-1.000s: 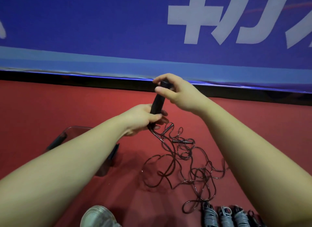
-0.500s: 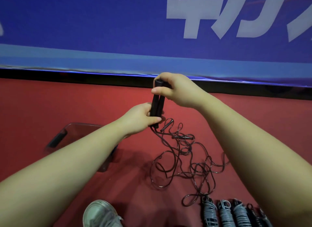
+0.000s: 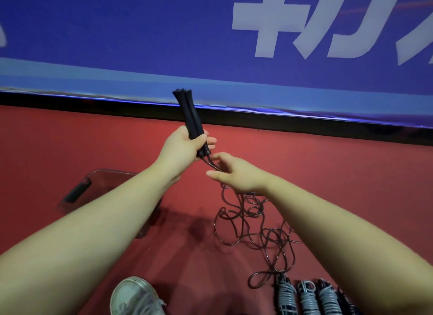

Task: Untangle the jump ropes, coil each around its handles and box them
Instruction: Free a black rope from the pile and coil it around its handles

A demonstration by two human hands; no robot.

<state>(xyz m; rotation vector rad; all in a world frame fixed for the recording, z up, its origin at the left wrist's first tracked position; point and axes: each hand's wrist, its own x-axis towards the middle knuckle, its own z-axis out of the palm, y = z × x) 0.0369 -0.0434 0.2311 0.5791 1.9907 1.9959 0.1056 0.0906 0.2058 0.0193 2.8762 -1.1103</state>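
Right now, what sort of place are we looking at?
Probably a sports hall or gym: a red floor, a blue banner with big white lettering along its far edge, and coiled jump ropes lined up beside a loose tangle.

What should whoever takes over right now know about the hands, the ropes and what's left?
Left hand: grips both black handles together, upright.
Right hand: at the cord just below them; pinch unclear.
Loose cord: tangled on the red floor.
Done: several coiled ropes lie on the floor, lower right, unboxed.
Left: coil this cord round the handles, then box everything; the clear box sits to the left.
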